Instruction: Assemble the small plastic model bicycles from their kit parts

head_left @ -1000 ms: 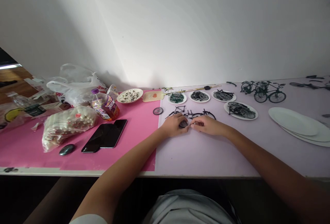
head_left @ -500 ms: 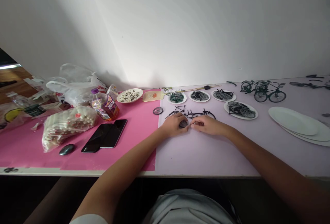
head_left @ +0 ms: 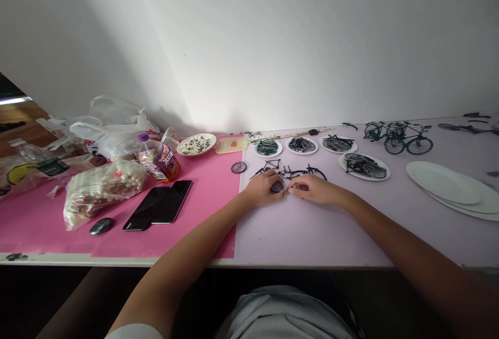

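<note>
My left hand [head_left: 262, 189] curls around a small dark model bicycle wheel [head_left: 276, 187], holding it low over the pale lilac tabletop. Just to its right, my right hand [head_left: 315, 189] has its fingertips pinched together close to the wheel's edge. Whatever those fingertips grip is too small to make out. Black model bicycle parts [head_left: 298, 172] lie right behind both hands, with a thin black frame [head_left: 268, 165] among them, partly covered by my left hand. A loose wheel [head_left: 238, 167] rests on the pink mat to the left.
Small plates of dark parts [head_left: 267, 147] line the back. Assembled model bicycles [head_left: 408, 141] stand at the back right, near stacked white plates [head_left: 444, 183]. On the left are two phones [head_left: 171, 203], a mouse [head_left: 101, 226], a drink bottle [head_left: 158, 159] and a stuffed plastic bag [head_left: 103, 188].
Almost nothing differs. Both hands stay in the same place, and the wheel in my left hand appears very slightly turned.
</note>
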### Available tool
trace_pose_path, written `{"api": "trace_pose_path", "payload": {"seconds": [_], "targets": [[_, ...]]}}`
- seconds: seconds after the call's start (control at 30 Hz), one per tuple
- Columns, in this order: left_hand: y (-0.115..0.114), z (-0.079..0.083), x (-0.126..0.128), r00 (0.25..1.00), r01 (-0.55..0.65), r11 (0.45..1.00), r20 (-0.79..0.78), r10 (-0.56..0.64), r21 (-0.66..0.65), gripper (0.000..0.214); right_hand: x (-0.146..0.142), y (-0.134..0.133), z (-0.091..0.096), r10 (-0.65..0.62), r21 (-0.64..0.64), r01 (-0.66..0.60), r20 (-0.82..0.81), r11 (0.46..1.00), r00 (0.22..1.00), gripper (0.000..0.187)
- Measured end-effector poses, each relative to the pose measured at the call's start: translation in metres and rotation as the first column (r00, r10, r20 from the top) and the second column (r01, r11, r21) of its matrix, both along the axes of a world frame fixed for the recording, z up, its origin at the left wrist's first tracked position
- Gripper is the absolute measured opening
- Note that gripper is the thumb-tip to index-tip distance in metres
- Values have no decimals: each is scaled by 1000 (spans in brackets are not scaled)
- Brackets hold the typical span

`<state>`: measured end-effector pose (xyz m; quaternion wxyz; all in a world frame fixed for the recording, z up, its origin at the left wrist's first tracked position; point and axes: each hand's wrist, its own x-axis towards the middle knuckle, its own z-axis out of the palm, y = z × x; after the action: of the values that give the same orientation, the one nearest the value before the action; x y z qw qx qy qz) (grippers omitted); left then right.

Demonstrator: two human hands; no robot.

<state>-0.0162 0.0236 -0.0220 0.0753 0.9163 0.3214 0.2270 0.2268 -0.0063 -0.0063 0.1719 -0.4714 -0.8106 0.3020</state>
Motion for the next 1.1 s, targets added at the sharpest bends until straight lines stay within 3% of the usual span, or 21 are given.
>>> {"api": "trace_pose_path", "payload": {"seconds": [1.1], "targets": [[-1, 2, 1, 1000, -3, 1000, -12, 3, -8, 29, 0, -1, 2, 6, -15, -6, -4, 1000, 1000, 35]]}}
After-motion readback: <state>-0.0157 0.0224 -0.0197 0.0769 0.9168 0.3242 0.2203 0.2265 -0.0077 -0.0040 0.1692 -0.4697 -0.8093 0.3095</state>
